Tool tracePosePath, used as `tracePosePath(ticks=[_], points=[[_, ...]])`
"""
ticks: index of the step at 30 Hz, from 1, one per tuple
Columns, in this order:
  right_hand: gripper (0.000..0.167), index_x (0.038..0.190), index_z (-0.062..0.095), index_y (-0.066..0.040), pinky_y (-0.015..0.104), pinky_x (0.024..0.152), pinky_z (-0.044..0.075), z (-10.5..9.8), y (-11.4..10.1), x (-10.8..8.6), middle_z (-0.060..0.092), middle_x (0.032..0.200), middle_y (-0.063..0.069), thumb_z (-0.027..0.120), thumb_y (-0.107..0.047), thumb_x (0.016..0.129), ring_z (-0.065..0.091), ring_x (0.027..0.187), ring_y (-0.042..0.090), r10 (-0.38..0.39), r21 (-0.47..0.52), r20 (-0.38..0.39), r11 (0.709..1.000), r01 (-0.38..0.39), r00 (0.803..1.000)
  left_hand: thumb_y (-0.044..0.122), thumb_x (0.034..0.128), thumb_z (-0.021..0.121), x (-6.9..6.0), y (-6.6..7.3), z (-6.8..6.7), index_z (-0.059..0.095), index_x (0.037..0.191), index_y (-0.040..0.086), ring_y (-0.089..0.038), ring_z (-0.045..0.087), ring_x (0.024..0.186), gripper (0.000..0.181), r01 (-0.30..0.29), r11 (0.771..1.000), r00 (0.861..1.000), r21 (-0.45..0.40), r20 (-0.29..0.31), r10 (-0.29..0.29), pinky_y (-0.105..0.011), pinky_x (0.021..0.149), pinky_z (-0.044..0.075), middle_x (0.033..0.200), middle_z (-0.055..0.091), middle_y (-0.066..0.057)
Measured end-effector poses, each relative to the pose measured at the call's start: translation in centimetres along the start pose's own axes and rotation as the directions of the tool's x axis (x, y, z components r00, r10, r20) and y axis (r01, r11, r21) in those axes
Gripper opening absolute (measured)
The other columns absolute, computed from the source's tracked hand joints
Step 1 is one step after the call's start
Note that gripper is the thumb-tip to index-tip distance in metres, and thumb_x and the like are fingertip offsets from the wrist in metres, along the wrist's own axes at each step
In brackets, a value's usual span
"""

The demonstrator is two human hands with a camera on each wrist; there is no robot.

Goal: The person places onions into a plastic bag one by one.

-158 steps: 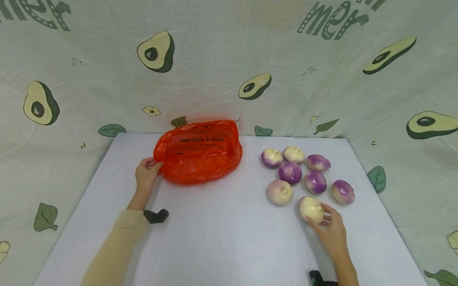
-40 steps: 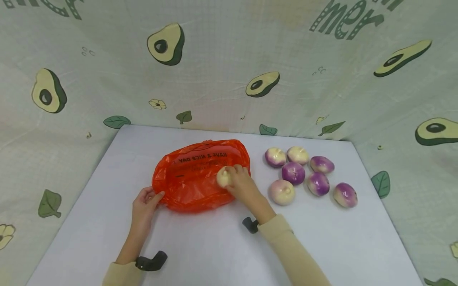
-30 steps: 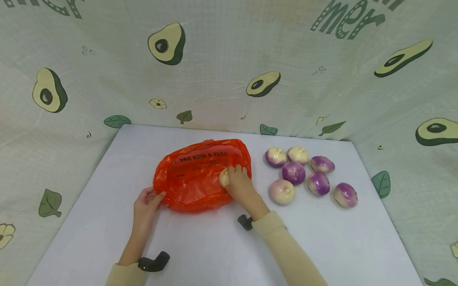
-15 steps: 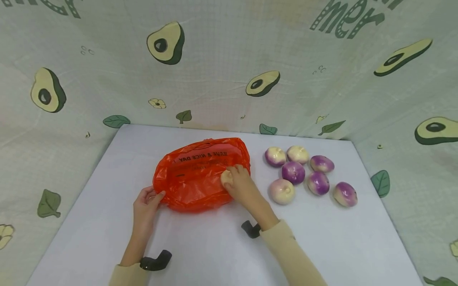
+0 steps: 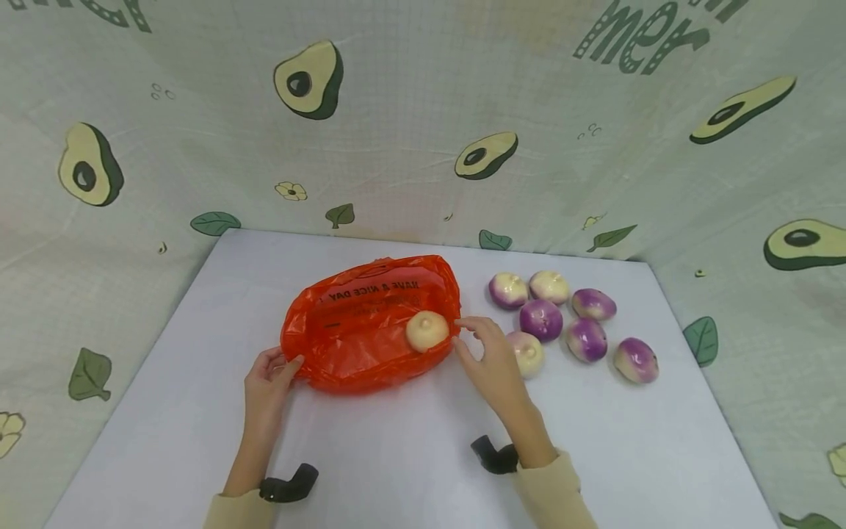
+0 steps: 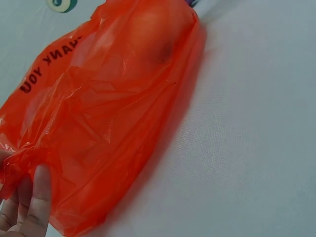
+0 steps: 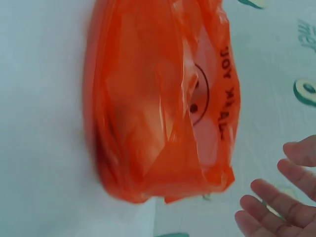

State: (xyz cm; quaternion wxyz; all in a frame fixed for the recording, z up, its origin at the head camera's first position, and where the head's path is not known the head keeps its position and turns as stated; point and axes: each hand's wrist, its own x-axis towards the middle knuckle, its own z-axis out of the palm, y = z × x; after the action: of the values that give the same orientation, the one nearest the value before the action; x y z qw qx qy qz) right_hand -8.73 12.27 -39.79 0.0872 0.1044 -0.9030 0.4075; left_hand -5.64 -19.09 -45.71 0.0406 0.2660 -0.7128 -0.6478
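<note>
Well, avocado-print cloth (image 5: pixel 396 88) backs the white worktop (image 5: pixel 377 455). The left grip (image 5: pixel 267 371) pinches the red bag (image 5: pixel 370 380) by its left edge; the right grip (image 5: pixel 497 367), spread, is just beside its right; inside lies a pale vegetable (image 5: pixel 427 332).

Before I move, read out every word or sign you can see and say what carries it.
"HAVE A NICE DAY": red bag, mirrored.
"ANK YOU": same bag, mirrored, start unclear.
Smiley face: same bag.
"mer": backdrop cloth, upper right; again upper left, cut off.
Bag's fine print, and cut-off cloth lettering, top right: unreadable.
</note>
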Motion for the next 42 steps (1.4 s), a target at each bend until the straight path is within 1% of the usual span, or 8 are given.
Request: tracePosePath(ticks=[6, 11, 15, 19, 22, 29, 36, 42], points=[[0.026, 0.106, 0.065, -0.008, 0.032, 0.092, 0.046, -1.7, 2.3, -1.7, 0.064, 0.111, 0.007, 0.071, -0.010, 0.080, 0.056, 0.106, 0.023, -0.076, -0.018, -0.157, 0.997, 0.074, 0.985, 0.023, 0.0899, 0.061, -0.1, -0.2, 0.0, 0.049, 0.120, 0.007, 0.001, 0.059, 0.078, 0.036, 0.009, 1.000, 1.000, -0.009, -0.006, -0.009, -0.013, 0.070, 0.052, 0.090, 0.057, 0.013], [0.027, 0.105, 0.065, -0.006, 0.005, 0.098, 0.032, -2.8, 4.5, -2.9, 0.064, 0.111, 0.007, 0.071, -0.007, 0.079, 0.055, 0.111, 0.023, -0.036, 0.038, -0.233, 0.998, 0.046, 0.972, 0.026, 0.0896, 0.061, -0.1, -0.2, 0.0, 0.049, 0.120, 0.008, 0.000, 0.058, 0.078, 0.037, 0.010, 1.000, 1.000, 0.004, -0.011, -0.009, -0.014, 0.072, 0.053, 0.090, 0.057, 0.014], [0.028, 0.108, 0.064, -0.004, 0.003, 0.098, 0.031, -3.3, 6.3, -3.5, 0.064, 0.114, 0.010, 0.070, -0.006, 0.081, 0.055, 0.112, 0.019, -0.013, 0.057, -0.270, 0.998, 0.030, 0.963, 0.025, 0.0890, 0.062, 0.0, -0.1, -0.1, 0.049, 0.119, 0.008, 0.000, 0.058, 0.077, 0.037, 0.009, 1.000, 1.000, -0.001, -0.025, -0.009, -0.015, 0.070, 0.053, 0.088, 0.057, 0.013], [0.030, 0.109, 0.064, -0.004, 0.003, 0.093, 0.033, -3.5, 7.7, -3.9, 0.064, 0.114, 0.009, 0.071, -0.008, 0.080, 0.052, 0.111, 0.003, 0.053, 0.056, -0.296, 0.998, -0.038, 0.954, 0.024, 0.0890, 0.062, 0.0, -0.1, -0.1, 0.050, 0.119, 0.008, -0.001, 0.058, 0.077, 0.036, 0.011, 1.000, 0.999, -0.004, -0.032, -0.011, -0.015, 0.070, 0.053, 0.088, 0.057, 0.013], [0.032, 0.109, 0.063, -0.003, 0.007, 0.092, 0.036, -3.6, 8.4, -4.2, 0.063, 0.115, 0.010, 0.072, -0.007, 0.079, 0.050, 0.112, 0.003, 0.103, 0.061, -0.302, 0.994, -0.089, 0.948, 0.025, 0.0892, 0.062, 0.1, 0.0, 0.0, 0.049, 0.121, 0.009, -0.001, 0.058, 0.078, 0.038, 0.014, 1.000, 1.000, 0.000, -0.026, -0.014, -0.016, 0.071, 0.053, 0.091, 0.056, 0.012], [0.042, 0.116, 0.056, 0.003, 0.046, 0.093, 0.042, -3.3, 9.6, -4.5, 0.054, 0.123, 0.019, 0.072, -0.005, 0.077, 0.047, 0.115, 0.028, 0.187, 0.104, -0.264, 0.981, -0.165, 0.946, 0.029, 0.0897, 0.061, 0.0, 0.2, 0.1, 0.048, 0.124, 0.010, 0.000, 0.057, 0.080, 0.041, 0.019, 0.999, 0.999, 0.030, -0.032, -0.018, -0.014, 0.071, 0.053, 0.094, 0.055, 0.009], [0.054, 0.126, 0.047, 0.003, 0.051, 0.095, 0.040, -2.8, 10.6, -4.5, 0.045, 0.129, 0.022, 0.071, -0.009, 0.080, 0.043, 0.115, 0.037, 0.288, 0.136, -0.193, 0.954, -0.265, 0.938, 0.029, 0.0901, 0.060, -0.2, 0.6, 0.4, 0.048, 0.125, 0.010, 0.001, 0.057, 0.079, 0.041, 0.005, 0.998, 1.000, 0.057, -0.025, -0.004, -0.012, 0.069, 0.052, 0.096, 0.054, 0.008], [0.060, 0.129, 0.044, 0.003, 0.052, 0.093, 0.042, -2.2, 11.1, -4.2, 0.041, 0.128, 0.024, 0.073, -0.011, 0.078, 0.043, 0.113, 0.036, 0.307, 0.133, -0.178, 0.949, -0.286, 0.935, 0.032, 0.0896, 0.060, -0.4, 1.0, 0.5, 0.047, 0.126, 0.011, 0.000, 0.056, 0.083, 0.044, 0.012, 0.998, 1.000, 0.055, -0.024, -0.010, -0.011, 0.071, 0.051, 0.102, 0.053, 0.003]])
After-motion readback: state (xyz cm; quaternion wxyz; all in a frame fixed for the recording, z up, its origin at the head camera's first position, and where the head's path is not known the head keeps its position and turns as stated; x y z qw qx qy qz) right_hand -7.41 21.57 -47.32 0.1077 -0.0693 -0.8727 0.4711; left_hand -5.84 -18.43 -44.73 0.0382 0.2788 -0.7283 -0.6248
